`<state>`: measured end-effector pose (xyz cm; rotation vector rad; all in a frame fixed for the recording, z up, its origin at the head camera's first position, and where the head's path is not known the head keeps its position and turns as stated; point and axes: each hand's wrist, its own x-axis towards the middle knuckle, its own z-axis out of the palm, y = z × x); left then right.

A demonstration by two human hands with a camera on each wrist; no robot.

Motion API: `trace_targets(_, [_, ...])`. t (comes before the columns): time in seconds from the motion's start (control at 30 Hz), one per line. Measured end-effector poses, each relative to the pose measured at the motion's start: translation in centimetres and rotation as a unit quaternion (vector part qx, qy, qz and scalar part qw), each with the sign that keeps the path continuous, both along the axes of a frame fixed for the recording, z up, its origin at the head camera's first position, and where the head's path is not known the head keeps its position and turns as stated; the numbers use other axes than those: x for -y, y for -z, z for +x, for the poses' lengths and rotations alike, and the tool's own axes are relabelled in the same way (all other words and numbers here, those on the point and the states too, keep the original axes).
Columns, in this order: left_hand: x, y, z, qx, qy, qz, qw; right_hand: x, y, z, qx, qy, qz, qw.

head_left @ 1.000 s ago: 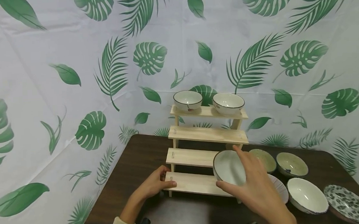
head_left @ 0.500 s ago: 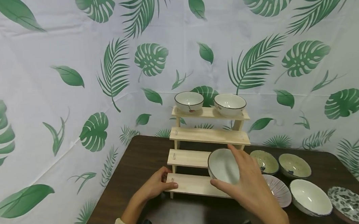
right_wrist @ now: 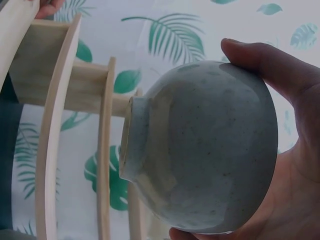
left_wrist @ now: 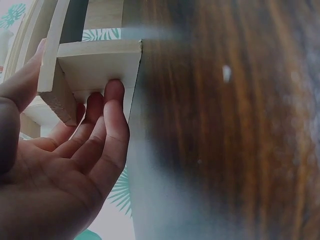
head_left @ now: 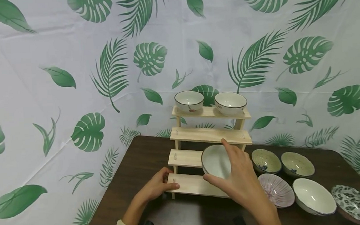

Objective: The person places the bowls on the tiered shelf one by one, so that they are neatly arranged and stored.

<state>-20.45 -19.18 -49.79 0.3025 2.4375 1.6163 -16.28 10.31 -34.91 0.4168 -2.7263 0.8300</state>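
My right hand (head_left: 240, 179) grips a bowl (head_left: 216, 161) with a white inside and a dark rim, tilted on its side in front of the lower steps of a wooden tiered stand (head_left: 194, 185). In the right wrist view, the bowl's speckled grey-blue outside (right_wrist: 210, 145) and its foot ring face the stand, with thumb and fingers spread across its rim. At the left end of the lowest step, my left hand (head_left: 155, 185) holds the board, thumb on top and fingers curled underneath. Two white dark-rimmed bowls, one left (head_left: 189, 101) and one right (head_left: 230, 103), sit on the top step.
To the right on the dark table (head_left: 131, 169) stand two green bowls (head_left: 266, 161), a pink-streaked bowl (head_left: 276, 190), a white bowl (head_left: 314, 196) and a black-and-white patterned dish (head_left: 356, 203). A leaf-print cloth (head_left: 175, 27) hangs behind the table.
My right hand has carried the bowl leftward and slightly up across the front of the stand, uncovering the pink-streaked bowl. The left hand keeps its hold on the lowest step.
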Motion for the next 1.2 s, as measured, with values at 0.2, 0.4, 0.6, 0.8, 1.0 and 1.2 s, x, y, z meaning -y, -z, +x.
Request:
trace_targets(0.2, [-0.1,0.2,-0.2,0.001,0.0,0.005,1.0,0.5,0.0,-0.2,-0.007,-0.013,-0.011,0.9998])
trace_targets(0.4, [-0.2,0.3,-0.3,0.006,0.003,0.01,0.9999,1.0,-0.2,-0.4,-0.004,-0.013,-0.018,0.9997])
trace_targets(0.6, [-0.3,0.2,-0.2,0.008,-0.002,0.013,0.9999,1.6,-0.3,-0.8,-0.014,-0.017,-0.023,0.9995])
trace_targets(0.8, [-0.1,0.1,-0.2,0.016,0.003,0.024,0.9996,2.3,-0.2,-1.3,-0.012,-0.014,-0.028,0.9994])
trace_targets(1.0, [-0.1,-0.1,-0.2,0.019,0.005,0.026,0.9995,2.8,-0.2,-1.9,-0.005,-0.018,-0.028,0.9994])
trace_targets(1.2, [-0.1,-0.1,-0.1,0.027,0.007,0.032,0.9991,3.4,-0.1,-2.6,-0.007,-0.031,-0.027,0.9991])
